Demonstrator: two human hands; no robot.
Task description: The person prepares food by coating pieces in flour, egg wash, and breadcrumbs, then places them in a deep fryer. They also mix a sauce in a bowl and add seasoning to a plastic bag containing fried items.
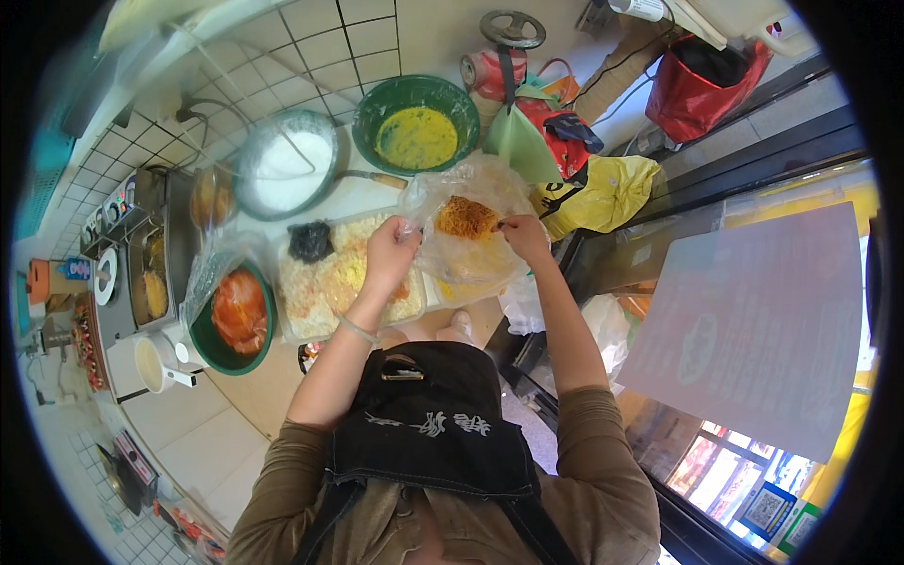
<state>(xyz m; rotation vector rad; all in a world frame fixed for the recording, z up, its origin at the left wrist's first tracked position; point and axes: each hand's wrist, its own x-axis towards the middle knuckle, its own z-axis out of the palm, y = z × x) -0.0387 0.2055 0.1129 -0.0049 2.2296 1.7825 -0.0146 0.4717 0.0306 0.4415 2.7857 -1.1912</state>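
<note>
My left hand (390, 256) grips the left edge of a clear plastic bag (438, 180), spread wide in front of me. Inside the bag lies a browned fried cutlet (466, 217), coated with reddish powder. My right hand (524, 239) is at the right of the cutlet, fingertips pinched together at its edge; whether they grip the cutlet or only something small and dark is unclear. A tray of pale breadcrumbs (353, 279), with a dark bundled bag (311, 241) on it, sits to the left of the plastic bag.
Behind stand a green basin of yellow batter (417, 134) and a basin of white powder (286, 166). A knife handle (388, 181) lies between. At left are a green bowl of reddish marinated meat (240, 311) and a deep fryer (152, 265). A yellow bag (607, 191) is at right.
</note>
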